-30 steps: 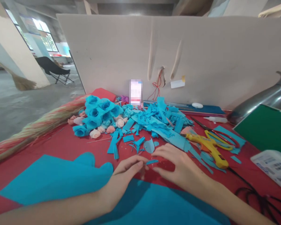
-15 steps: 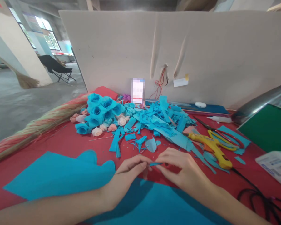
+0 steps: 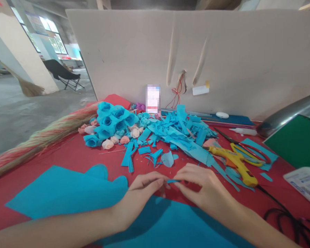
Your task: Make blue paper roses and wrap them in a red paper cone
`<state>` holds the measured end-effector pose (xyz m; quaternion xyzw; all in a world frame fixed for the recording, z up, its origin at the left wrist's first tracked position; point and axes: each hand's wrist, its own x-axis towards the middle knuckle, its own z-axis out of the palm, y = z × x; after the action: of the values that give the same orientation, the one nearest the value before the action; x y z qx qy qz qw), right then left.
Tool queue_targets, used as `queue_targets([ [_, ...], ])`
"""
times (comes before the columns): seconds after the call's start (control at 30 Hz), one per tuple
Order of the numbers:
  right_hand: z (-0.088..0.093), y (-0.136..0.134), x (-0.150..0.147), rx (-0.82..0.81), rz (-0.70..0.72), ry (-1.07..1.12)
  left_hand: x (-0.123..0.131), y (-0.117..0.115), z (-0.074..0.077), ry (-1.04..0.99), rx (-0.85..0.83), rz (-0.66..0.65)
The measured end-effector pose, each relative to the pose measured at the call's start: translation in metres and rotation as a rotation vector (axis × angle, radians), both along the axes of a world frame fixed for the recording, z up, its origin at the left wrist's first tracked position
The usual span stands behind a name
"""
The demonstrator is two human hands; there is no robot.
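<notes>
Both hands at one small thing now. A second ago the left hand (image 3: 142, 187) had a narrow blue strip (image 3: 172, 181) while the right hand (image 3: 198, 181) hung off it, fingers spread; since then the right has come in to its far end. Left thumb and forefinger pinch one end; right fingertips appear closed on the other. Strip sits between them, above the red counter (image 3: 74, 151). My reading: the piece is being shaped two-handed; fold or twist, too small to tell.

Around: blue paper flowers (image 3: 107, 120) heaped at far left, scrap pile (image 3: 170, 127) beside them. Blue sheets on the near side, one left (image 3: 67, 189), one under the wrists (image 3: 175, 224). Yellow glue gun (image 3: 234, 161) right of the right hand, scissors (image 3: 223, 135) behind it.

In the way: petal-shaped scrap (image 3: 167, 159) just beyond the fingertips; black cable (image 3: 271, 196) near the right forearm could snag.
</notes>
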<state>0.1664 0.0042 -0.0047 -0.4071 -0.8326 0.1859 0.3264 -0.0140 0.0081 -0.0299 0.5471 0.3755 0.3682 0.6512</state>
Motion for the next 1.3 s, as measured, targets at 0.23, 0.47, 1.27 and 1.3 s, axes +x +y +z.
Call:
queue_targets([
  [0.23,0.0022,-0.0056,-0.0014,0.013,-0.018,-0.067,-0.0008,-0.0028,0.0036,-0.015,0.02,-0.01],
  [0.47,0.0043,-0.0066,-0.0028,0.027,-0.019,-0.106,-0.0014,-0.0014,0.0023,-0.021,0.023,0.001],
  [1.27,0.0058,-0.0039,0.0005,-0.136,0.029,-0.139,-0.0016,-0.0015,0.0041,-0.018,-0.021,-0.021],
  [1.3,0.006,-0.0041,0.0005,-0.14,0.033,-0.138,-0.0018,-0.0015,0.0049,-0.01,-0.022,-0.024],
])
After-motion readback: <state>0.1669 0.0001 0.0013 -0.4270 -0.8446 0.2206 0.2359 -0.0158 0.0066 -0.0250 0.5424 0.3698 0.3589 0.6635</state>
